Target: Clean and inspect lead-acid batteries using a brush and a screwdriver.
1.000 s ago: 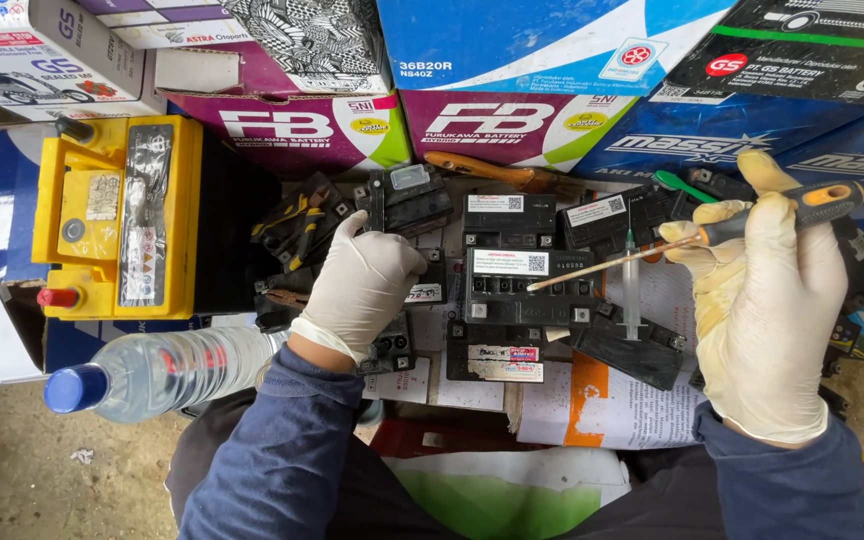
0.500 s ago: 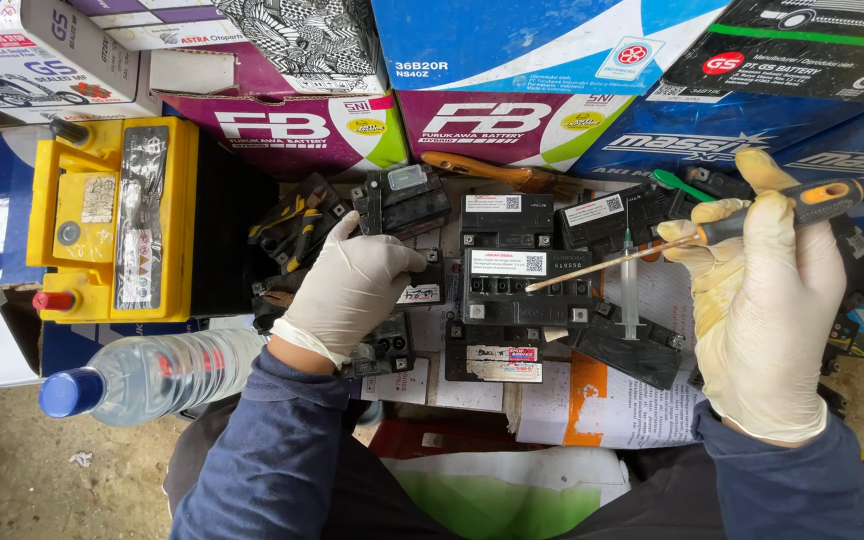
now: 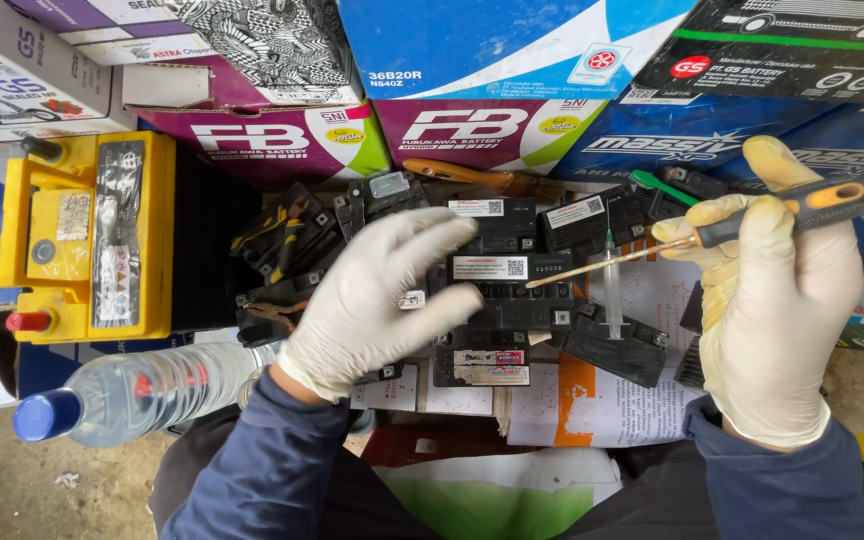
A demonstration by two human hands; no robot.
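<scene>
My left hand has lifted off the small batteries, fingers now spread wide, holding nothing, reaching toward the labelled black battery. My right hand still grips the screwdriver, its tip over that battery's top right.

even, soft daylight; shadows faint; slight motion blur, centre frame; mild wide-angle bending at edges; no glare.
</scene>
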